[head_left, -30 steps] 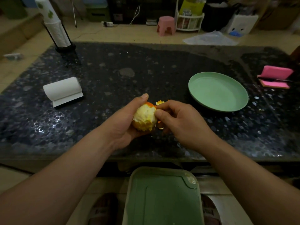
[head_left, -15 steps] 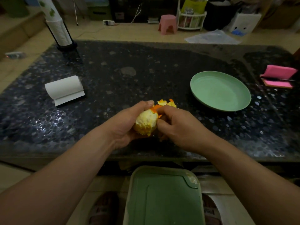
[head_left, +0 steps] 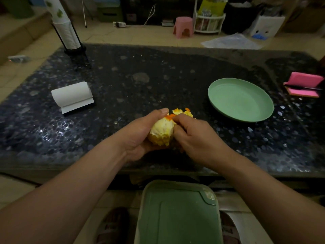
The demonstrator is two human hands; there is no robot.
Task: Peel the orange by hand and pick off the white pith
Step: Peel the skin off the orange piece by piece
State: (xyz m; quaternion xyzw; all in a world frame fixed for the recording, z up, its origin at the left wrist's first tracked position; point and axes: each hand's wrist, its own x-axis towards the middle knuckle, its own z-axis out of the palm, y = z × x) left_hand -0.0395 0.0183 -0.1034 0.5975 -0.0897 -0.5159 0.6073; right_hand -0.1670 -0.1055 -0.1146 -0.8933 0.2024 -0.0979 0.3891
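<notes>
Squarely between both hands, orange: left hand curled round it, right hand pinching its peel.

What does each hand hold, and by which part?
The left hand cups the partly peeled, pith-covered orange from its left side; the right hand pinches the loose peel flap at its top.
</notes>
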